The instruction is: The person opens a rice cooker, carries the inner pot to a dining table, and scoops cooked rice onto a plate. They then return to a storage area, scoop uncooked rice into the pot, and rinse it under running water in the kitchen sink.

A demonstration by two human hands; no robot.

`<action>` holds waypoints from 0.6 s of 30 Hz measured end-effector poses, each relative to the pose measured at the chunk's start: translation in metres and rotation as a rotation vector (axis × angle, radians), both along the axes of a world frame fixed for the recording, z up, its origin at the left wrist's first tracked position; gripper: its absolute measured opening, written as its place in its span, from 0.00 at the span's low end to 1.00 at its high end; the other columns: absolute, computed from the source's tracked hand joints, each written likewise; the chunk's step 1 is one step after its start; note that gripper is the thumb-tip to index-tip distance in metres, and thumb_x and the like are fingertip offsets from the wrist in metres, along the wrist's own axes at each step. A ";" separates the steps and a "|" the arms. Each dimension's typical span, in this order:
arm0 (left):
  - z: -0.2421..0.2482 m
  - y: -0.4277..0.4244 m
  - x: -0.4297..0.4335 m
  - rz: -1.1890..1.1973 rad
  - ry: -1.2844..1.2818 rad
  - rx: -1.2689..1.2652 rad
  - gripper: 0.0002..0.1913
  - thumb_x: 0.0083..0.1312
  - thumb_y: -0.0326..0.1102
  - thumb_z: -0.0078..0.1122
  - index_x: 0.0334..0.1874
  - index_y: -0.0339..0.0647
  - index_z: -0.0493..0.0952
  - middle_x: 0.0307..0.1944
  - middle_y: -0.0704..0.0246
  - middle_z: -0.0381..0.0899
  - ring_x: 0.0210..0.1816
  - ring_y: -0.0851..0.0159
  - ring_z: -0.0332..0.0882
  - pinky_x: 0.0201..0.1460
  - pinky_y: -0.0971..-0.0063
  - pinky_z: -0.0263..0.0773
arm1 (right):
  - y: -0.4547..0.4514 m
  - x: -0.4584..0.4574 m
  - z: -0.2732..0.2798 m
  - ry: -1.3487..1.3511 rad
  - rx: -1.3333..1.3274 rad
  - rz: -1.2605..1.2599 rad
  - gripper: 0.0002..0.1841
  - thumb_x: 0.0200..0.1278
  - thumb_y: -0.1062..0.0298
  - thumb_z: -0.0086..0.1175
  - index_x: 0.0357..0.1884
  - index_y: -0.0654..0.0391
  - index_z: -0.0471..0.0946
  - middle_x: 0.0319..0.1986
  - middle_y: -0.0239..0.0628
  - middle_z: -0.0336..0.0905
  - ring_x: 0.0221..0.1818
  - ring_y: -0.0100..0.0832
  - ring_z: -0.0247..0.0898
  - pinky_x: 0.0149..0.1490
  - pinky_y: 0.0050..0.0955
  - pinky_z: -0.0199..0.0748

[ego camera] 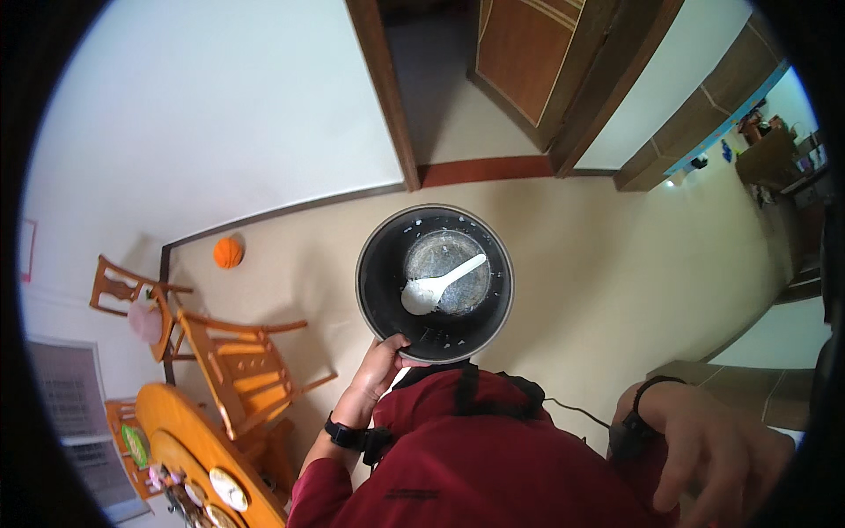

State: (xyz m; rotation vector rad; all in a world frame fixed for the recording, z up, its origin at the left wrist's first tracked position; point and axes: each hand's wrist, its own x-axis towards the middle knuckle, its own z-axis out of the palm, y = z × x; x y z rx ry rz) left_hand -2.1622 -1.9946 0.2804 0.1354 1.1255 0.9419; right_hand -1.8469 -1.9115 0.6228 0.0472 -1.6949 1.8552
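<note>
My left hand [383, 363] grips the near rim of a dark round rice cooker inner pot [379, 264], with the thumb over the edge. Inside the pot lies a white plastic rice paddle [455, 274], some white rice clinging to its broad end. A few grains stick to the pot's wall and bottom. Off to the lower right my right hand [713, 442] is raised close to the camera, away from the pot. Its fingers are spread and point downward, and I see nothing held in them.
An orange basketball [228, 253] rests on the tiled floor by the wall. Wooden chairs [241, 369] and a round wooden table [178, 409] bearing plates stand at the left. Ahead is an open brown door [528, 66] with a red threshold [488, 170].
</note>
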 end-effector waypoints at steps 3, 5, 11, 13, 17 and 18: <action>0.006 0.104 0.017 -0.060 -0.038 0.028 0.20 0.68 0.25 0.47 0.60 0.21 0.68 0.54 0.48 0.80 0.50 0.46 0.84 0.56 0.50 0.84 | 0.074 0.006 0.012 -0.011 0.106 -0.033 0.13 0.65 0.54 0.67 0.51 0.32 0.86 0.58 0.10 0.74 0.49 0.26 0.76 0.49 0.29 0.65; 0.022 0.165 0.042 -0.119 -0.069 0.027 0.21 0.68 0.26 0.47 0.62 0.23 0.68 0.54 0.48 0.80 0.51 0.47 0.84 0.54 0.52 0.84 | 0.118 0.025 0.027 0.053 0.084 -0.048 0.14 0.66 0.52 0.67 0.52 0.34 0.85 0.60 0.10 0.73 0.48 0.27 0.76 0.49 0.30 0.65; 0.003 0.354 0.059 -0.240 -0.084 0.047 0.23 0.69 0.30 0.47 0.64 0.23 0.68 0.54 0.47 0.81 0.50 0.46 0.84 0.52 0.53 0.84 | 0.243 0.047 -0.021 0.227 0.129 -0.065 0.19 0.76 0.53 0.54 0.64 0.46 0.78 0.65 0.31 0.70 0.46 0.34 0.78 0.37 0.31 0.72; -0.008 0.408 0.065 -0.264 -0.063 0.086 0.23 0.69 0.29 0.47 0.65 0.22 0.67 0.55 0.47 0.80 0.50 0.45 0.84 0.52 0.53 0.84 | 0.283 0.057 -0.035 0.225 0.143 -0.079 0.22 0.77 0.51 0.52 0.67 0.46 0.75 0.64 0.32 0.71 0.47 0.36 0.78 0.38 0.32 0.73; -0.006 0.501 0.072 -0.295 -0.016 0.148 0.25 0.73 0.31 0.45 0.69 0.25 0.64 0.60 0.48 0.77 0.56 0.48 0.81 0.57 0.56 0.82 | 0.403 0.067 -0.052 0.314 0.230 0.216 0.26 0.76 0.48 0.51 0.70 0.46 0.73 0.60 0.36 0.74 0.48 0.41 0.77 0.42 0.36 0.75; -0.001 0.524 0.072 -0.230 -0.053 0.094 0.26 0.70 0.29 0.49 0.69 0.24 0.64 0.60 0.47 0.77 0.54 0.46 0.82 0.56 0.54 0.83 | 0.435 0.064 -0.055 0.348 0.217 0.278 0.26 0.75 0.46 0.51 0.69 0.46 0.73 0.59 0.37 0.75 0.48 0.42 0.77 0.43 0.37 0.75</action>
